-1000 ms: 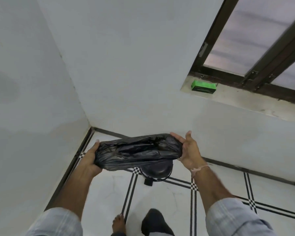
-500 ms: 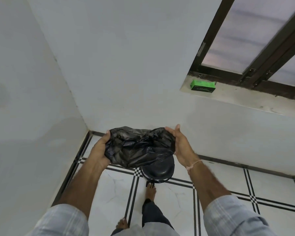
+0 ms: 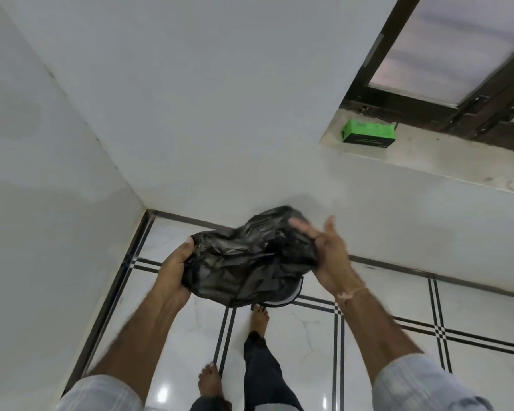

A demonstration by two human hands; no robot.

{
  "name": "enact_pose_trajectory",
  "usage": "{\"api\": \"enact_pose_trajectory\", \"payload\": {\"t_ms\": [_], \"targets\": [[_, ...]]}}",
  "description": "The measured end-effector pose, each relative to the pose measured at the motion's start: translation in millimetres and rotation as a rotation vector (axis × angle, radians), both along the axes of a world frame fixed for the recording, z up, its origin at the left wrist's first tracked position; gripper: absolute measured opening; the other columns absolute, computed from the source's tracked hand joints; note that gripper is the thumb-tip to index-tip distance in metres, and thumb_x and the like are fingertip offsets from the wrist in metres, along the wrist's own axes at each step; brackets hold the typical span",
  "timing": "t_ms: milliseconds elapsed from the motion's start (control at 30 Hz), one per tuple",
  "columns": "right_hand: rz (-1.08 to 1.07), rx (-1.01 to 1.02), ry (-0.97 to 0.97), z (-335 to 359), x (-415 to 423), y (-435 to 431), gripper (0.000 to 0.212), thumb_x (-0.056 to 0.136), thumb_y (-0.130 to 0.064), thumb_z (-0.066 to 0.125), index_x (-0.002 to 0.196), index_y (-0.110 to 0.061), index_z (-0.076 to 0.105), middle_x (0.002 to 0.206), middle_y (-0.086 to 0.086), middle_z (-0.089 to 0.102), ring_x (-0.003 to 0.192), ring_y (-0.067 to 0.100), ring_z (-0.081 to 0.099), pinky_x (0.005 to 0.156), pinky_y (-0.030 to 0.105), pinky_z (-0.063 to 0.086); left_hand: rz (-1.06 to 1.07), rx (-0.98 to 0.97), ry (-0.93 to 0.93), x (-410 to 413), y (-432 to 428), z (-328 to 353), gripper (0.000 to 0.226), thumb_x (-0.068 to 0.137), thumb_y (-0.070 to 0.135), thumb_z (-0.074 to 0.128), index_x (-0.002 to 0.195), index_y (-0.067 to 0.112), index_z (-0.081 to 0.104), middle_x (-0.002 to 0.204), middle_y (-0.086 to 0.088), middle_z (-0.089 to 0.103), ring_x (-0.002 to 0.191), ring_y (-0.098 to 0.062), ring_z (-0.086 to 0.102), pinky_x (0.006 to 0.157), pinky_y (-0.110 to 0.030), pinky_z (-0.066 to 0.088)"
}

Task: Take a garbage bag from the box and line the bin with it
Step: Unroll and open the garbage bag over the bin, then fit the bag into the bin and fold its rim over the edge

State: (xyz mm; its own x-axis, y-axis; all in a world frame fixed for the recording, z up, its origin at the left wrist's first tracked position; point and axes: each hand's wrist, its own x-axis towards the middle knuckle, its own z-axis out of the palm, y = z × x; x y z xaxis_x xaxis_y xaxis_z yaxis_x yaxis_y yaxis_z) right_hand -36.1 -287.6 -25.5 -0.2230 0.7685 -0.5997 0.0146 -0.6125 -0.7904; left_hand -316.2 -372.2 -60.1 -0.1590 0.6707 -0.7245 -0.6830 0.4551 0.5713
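A crumpled black garbage bag (image 3: 250, 259) is bunched up between my two hands, above the floor near the room's corner. My left hand (image 3: 175, 269) grips its left side, thumb on top. My right hand (image 3: 328, 253) presses against the bag's right side with the fingers spread and blurred; whether it grips is unclear. Beneath the bag only a curved sliver of the dark bin (image 3: 288, 299) shows on the floor; the bag hides the rest of it. The green box (image 3: 368, 134) lies on the window sill at the upper right.
White walls meet in a corner at the left. A stone window sill (image 3: 445, 161) runs below a dark window frame (image 3: 428, 102). The white tiled floor (image 3: 309, 330) has black lines. My bare feet (image 3: 258, 317) stand just before the bin.
The bag has gone from stretched wide to bunched into a lump. My right hand has opened its fingers and risen. My foot has stepped forward towards the bin.
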Motion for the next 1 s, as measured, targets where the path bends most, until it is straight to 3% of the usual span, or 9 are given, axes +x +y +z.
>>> {"api": "enact_pose_trajectory", "payload": {"t_ms": [100,200,300,433,533,700,800,900,1000], "targets": [[0.129,-0.038,-0.159,-29.9,3.4,7.9,0.065,0.097,-0.070,0.047,0.119,-0.018,0.078,0.122,0.007,0.077,0.111,0.019,0.074,0.098,0.032,0.057,0.012,-0.021,-0.012,16.6,19.9,-14.2,0.054,0.100,0.037,0.055,0.133,-0.005,0.060,0.129,-0.027,0.066,0.113,-0.037,0.067,0.084,-0.041,0.062],[0.027,-0.083,-0.140,-59.4,6.6,19.5,0.079,0.090,-0.077,0.037,0.134,-0.019,0.070,0.133,0.001,0.072,0.120,0.012,0.069,0.086,0.016,0.057,0.032,-0.055,-0.031,33.0,39.3,-32.3,0.045,0.103,0.035,0.052,0.127,-0.001,0.063,0.122,-0.023,0.069,0.100,-0.032,0.071,0.078,-0.040,0.064],[-0.041,-0.080,-0.116,-86.1,8.5,17.4,0.070,0.094,-0.073,0.036,0.135,-0.026,0.069,0.128,-0.009,0.072,0.110,-0.003,0.070,0.077,0.007,0.053,0.073,-0.088,-0.028,46.4,45.1,-62.3,0.043,0.101,0.036,0.055,0.128,0.002,0.064,0.124,-0.022,0.070,0.102,-0.032,0.072,0.073,-0.038,0.063],[-0.140,-0.108,-0.173,-143.0,20.5,1.3,0.070,0.100,-0.071,0.029,0.143,-0.026,0.062,0.133,-0.007,0.072,0.124,0.007,0.066,0.099,0.021,0.053,0.057,-0.132,-0.059,69.3,44.4,-116.4,0.043,0.102,0.036,0.052,0.126,0.003,0.065,0.111,-0.017,0.076,0.094,-0.029,0.076,0.066,-0.038,0.063],[-0.262,-0.144,-0.143,-197.8,28.0,-4.5,0.069,0.100,-0.070,0.031,0.142,-0.026,0.063,0.136,-0.003,0.070,0.125,0.012,0.065,0.092,0.022,0.053,0.023,-0.132,-0.088,88.0,46.2,-162.2,0.037,0.104,0.037,0.048,0.118,0.010,0.068,0.097,-0.010,0.080,0.079,-0.024,0.078,0.058,-0.039,0.063],[-0.492,-0.127,-0.025,-279.3,48.2,4.5,0.077,0.101,-0.069,0.022,0.149,-0.017,0.055,0.145,0.007,0.063,0.136,0.025,0.057,0.117,0.047,0.042,0.045,-0.141,-0.153,104.5,59.9,-252.5,0.051,0.104,0.041,0.047,0.139,0.005,0.057,0.131,-0.020,0.067,0.118,-0.036,0.066,0.077,-0.046,0.062],[-0.518,-0.094,-0.055,-325.2,58.5,10.7,0.077,0.098,-0.072,0.030,0.147,-0.018,0.057,0.139,0.004,0.068,0.130,0.022,0.062,0.111,0.044,0.047,-0.003,-0.095,-0.159,115.4,77.4,-301.3,0.051,0.103,0.041,0.048,0.138,0.006,0.057,0.132,-0.020,0.066,0.122,-0.037,0.063,0.085,-0.047,0.060],[-0.283,-0.179,-0.138,-375.1,50.5,12.9,0.050,0.102,-0.058,0.047,0.132,-0.025,0.068,0.122,0.002,0.076,0.110,0.018,0.071,0.089,0.030,0.055,-0.136,-0.140,-0.079,136.3,91.5,-347.5,0.043,0.101,0.039,0.054,0.131,0.010,0.063,0.124,-0.017,0.071,0.115,-0.037,0.067,0.074,-0.043,0.062],[-0.301,-0.191,-0.192,-419.4,56.5,29.0,0.057,0.099,-0.069,0.042,0.127,-0.029,0.073,0.120,-0.002,0.077,0.111,0.016,0.071,0.085,0.028,0.053,-0.089,-0.246,-0.038,146.6,108.1,-395.1,0.033,0.101,0.039,0.058,0.121,0.015,0.068,0.115,-0.013,0.074,0.106,-0.035,0.069,0.071,-0.045,0.062]]}}
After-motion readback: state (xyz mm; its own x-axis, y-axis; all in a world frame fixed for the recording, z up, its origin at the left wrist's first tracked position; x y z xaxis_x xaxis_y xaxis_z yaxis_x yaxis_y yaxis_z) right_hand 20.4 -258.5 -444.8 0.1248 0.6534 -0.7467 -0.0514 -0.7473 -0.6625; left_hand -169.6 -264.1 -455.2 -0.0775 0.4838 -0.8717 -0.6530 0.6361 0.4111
